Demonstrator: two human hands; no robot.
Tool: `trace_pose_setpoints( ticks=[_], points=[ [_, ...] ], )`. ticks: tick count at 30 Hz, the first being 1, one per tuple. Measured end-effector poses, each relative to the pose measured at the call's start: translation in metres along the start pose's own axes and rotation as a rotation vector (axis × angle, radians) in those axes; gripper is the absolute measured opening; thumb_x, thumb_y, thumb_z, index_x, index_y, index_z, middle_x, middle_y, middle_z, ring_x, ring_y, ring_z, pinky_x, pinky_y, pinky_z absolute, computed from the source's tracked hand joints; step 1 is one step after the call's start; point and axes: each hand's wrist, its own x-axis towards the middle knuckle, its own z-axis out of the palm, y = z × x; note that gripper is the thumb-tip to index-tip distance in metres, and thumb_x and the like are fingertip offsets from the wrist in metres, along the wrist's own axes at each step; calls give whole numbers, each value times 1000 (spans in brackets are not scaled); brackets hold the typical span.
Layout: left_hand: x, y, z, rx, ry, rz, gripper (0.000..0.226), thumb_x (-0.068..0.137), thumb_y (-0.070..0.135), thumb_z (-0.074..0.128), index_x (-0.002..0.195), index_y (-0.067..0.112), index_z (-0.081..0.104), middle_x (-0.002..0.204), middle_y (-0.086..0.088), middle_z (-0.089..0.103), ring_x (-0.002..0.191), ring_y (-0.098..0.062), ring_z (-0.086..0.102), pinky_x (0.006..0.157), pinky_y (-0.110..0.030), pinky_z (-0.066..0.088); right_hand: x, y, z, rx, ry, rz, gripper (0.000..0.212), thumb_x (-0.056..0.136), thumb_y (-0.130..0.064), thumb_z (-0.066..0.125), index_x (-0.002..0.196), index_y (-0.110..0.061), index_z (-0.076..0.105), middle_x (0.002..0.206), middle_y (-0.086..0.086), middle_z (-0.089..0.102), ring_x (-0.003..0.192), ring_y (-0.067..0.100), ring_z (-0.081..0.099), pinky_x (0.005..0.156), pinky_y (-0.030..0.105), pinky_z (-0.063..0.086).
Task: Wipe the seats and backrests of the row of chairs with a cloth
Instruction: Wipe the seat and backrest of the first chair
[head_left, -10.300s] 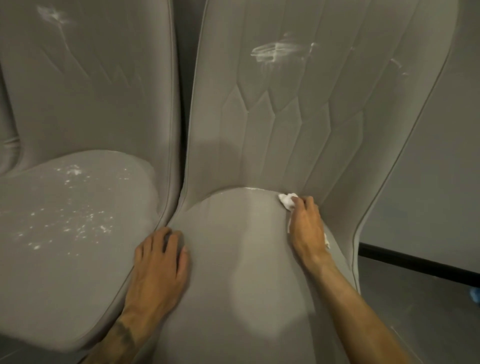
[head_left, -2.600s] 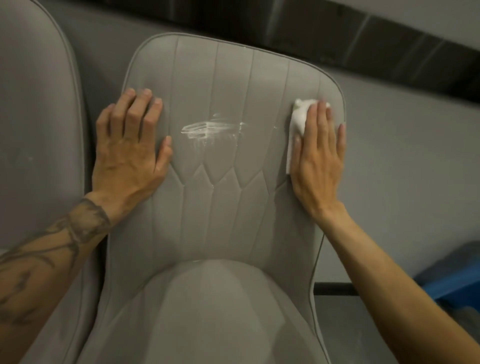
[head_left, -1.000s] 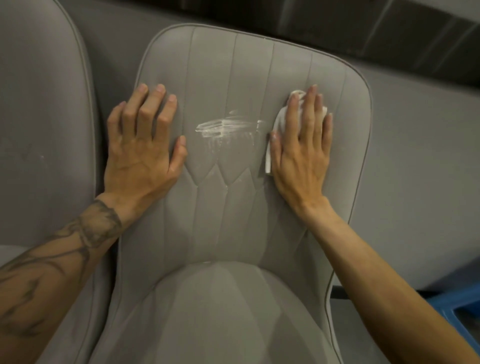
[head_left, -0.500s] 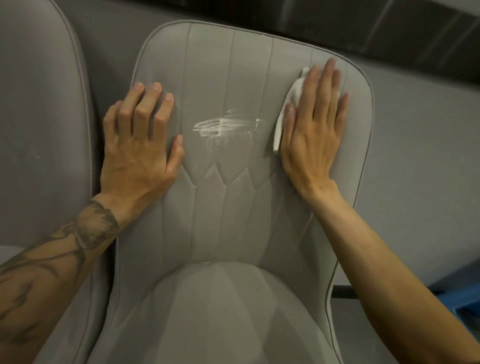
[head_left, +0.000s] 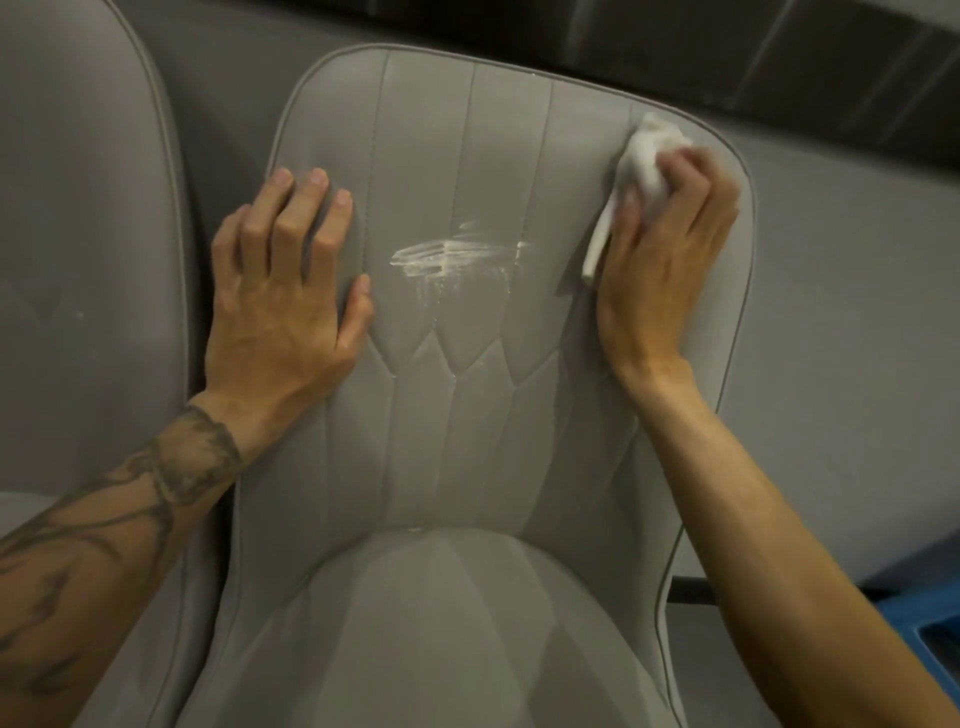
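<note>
A grey padded chair fills the view, its backrest (head_left: 467, 395) quilted with stitched seams and its seat (head_left: 457, 639) below. A white smear (head_left: 452, 254) streaks the middle of the backrest. My right hand (head_left: 660, 270) presses a crumpled white cloth (head_left: 639, 171) against the backrest's upper right corner, fingers curled around it. My left hand (head_left: 283, 291) lies flat with fingers spread on the backrest's left side, holding nothing.
A second grey chair (head_left: 78, 249) stands close on the left, touching side by side. A grey wall (head_left: 852, 338) runs behind and to the right. A blue object (head_left: 935, 618) sits low at the right edge, on the floor.
My right hand has slid the cloth up and right to the backrest's top corner and bunched it in curled fingers. The left hand has stayed put. The smear is unchanged.
</note>
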Motion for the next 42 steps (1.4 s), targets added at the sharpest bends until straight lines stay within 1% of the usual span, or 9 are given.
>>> trace_pose_setpoints(
  ticks=[4,7,10,14,19,26,33,38,42],
  points=[
    [-1,0,0,6,-1,-9,62,105,37,45,160,10,32,165,-17,35,155,-37,28,122,-57,29,-9,-13,7,-15,-22,-9,34,103,-25,52,129,-3,56,134,19,53,121,29,48,107,34,38],
    [0,1,0,11,-3,-9,62,105,37,45,160,10,32,165,-16,35,155,-37,28,122,-57,29,-57,-9,-6,31,-232,-191,32,102,-16,57,129,2,57,135,22,53,124,30,43,110,38,37],
    [0,1,0,19,-5,-15,63,104,38,46,159,10,32,166,-15,34,156,-36,28,122,-57,29,-41,9,-11,-47,-211,-293,29,105,-23,52,129,-6,55,133,17,56,124,29,43,108,40,37],
    [-1,0,1,20,5,-11,63,105,39,45,160,12,32,166,-14,34,156,-35,28,122,-56,28,-11,3,5,-145,-36,-198,27,105,-28,50,127,-13,51,131,12,55,116,23,39,102,36,37],
    [-1,1,2,23,14,-4,63,105,39,46,159,11,33,165,-15,35,155,-37,30,121,-57,30,-57,1,-5,-87,-220,-261,35,102,-18,59,130,1,56,135,21,54,120,29,40,105,42,41],
    [-1,0,1,27,20,-9,62,105,38,45,160,11,32,165,-14,34,155,-36,29,122,-56,29,-11,-5,0,-122,-94,-206,31,97,-30,56,117,-6,56,122,15,56,108,27,46,95,33,38],
    [-1,0,0,19,10,-1,63,105,37,46,160,11,32,165,-15,34,156,-36,29,122,-56,28,-42,14,-16,-229,-247,-361,38,98,-27,59,130,-17,41,132,13,57,118,28,43,99,38,33],
    [-1,-1,1,18,12,-5,62,105,37,46,160,10,32,165,-15,34,155,-37,28,122,-57,29,9,9,-3,-295,-26,-103,38,102,-39,49,129,-12,54,132,11,55,115,20,38,99,33,33],
    [0,-2,1,15,11,-5,63,105,37,46,159,10,32,165,-16,34,155,-36,28,122,-57,29,-38,-5,-4,-218,-248,-175,43,102,-34,53,133,-5,53,136,18,52,118,25,35,101,40,34]
  ],
)
